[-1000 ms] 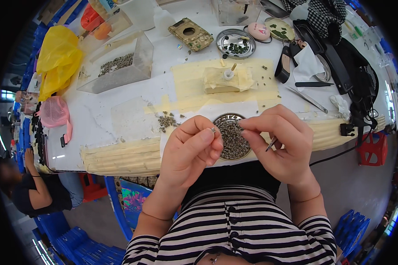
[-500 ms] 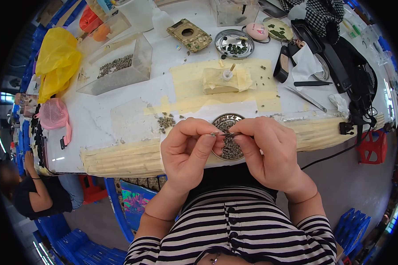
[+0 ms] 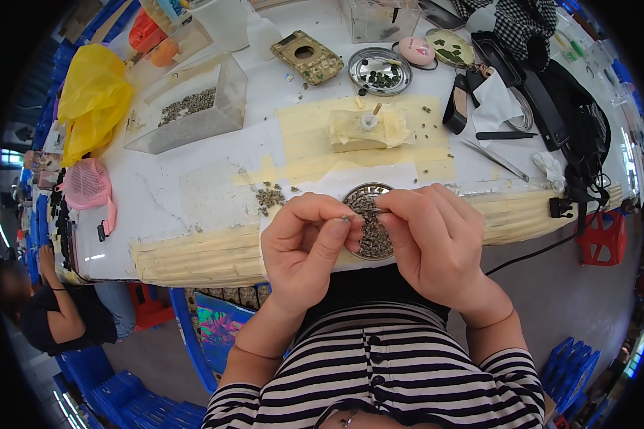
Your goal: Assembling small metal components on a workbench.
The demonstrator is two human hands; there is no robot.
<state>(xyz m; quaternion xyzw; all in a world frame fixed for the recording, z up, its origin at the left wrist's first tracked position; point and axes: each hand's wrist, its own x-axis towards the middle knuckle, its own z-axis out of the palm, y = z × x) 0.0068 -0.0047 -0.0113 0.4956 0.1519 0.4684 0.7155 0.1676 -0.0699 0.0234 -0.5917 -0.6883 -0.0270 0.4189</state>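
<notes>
Both hands are raised over a round metal dish (image 3: 376, 243) filled with small grey-green pieces, close to the table's front edge. My left hand (image 3: 304, 247) pinches one small grey-green piece (image 3: 346, 219) between thumb and index finger. My right hand (image 3: 436, 239) is closed in a pinch on a thin metal tool (image 3: 373, 210); only a short tip shows and its exact kind is hidden by the fingers. That tip points toward the left hand, a small gap away from the piece. Left of the dish lies a loose heap of similar pieces (image 3: 270, 196).
Beyond the hands stands a tape-wrapped block (image 3: 365, 132) with a small white cup and stick. A clear bin (image 3: 229, 100) of pieces, a camouflage model part (image 3: 306, 57), a metal plate (image 3: 381, 53) and tweezers (image 3: 497, 160) lie farther off. Someone sits at the left (image 3: 68, 314).
My right hand has drawn slightly right and up, taking the tool's tip away from the piece in my left hand. The left hand has barely moved.
</notes>
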